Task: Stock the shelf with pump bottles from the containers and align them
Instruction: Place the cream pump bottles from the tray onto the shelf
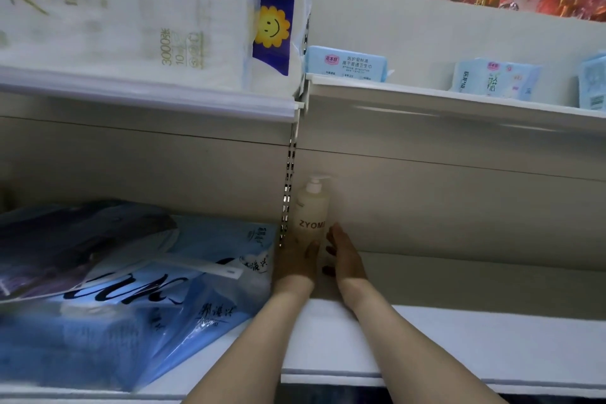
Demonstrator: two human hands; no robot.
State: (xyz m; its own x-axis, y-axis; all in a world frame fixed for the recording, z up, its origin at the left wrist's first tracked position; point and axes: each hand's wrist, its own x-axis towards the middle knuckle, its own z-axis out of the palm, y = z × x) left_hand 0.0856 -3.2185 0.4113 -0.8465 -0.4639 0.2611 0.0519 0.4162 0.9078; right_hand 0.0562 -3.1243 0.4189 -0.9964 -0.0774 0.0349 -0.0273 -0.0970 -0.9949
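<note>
At the back left corner of the lower shelf (459,282), right by the slotted upright (287,193), one cream pump bottle (311,213) is seen standing upright, label facing out, nozzle turned to the right. It is flanked low down by both hands: the left hand (296,259) is laid against the bottle's left side w/ the thumb across the front near the base, so a light hold seems to be kept, though the other fingers are hidden behind the bottle and it can't be told how far they are curled. The right hand (344,256) is held flat and open, fingers straight, just beside or barely touching the bottle's right side; nothing is gripped by it. Risk is judged mainly as tipping: the bottle is tall and narrow and handled only at the foot, so a nudge on withdrawal could knock it over, esp. against the back wall. To the left, blue tissue packs (137,298) are piled at a slant near the left wrist and could be dragged or slid. Above, an upper shelf edge (442,102) w/ pale blue packets (346,62) hangs over the reach, so a bump is possible if the arms are lifted.
</note>
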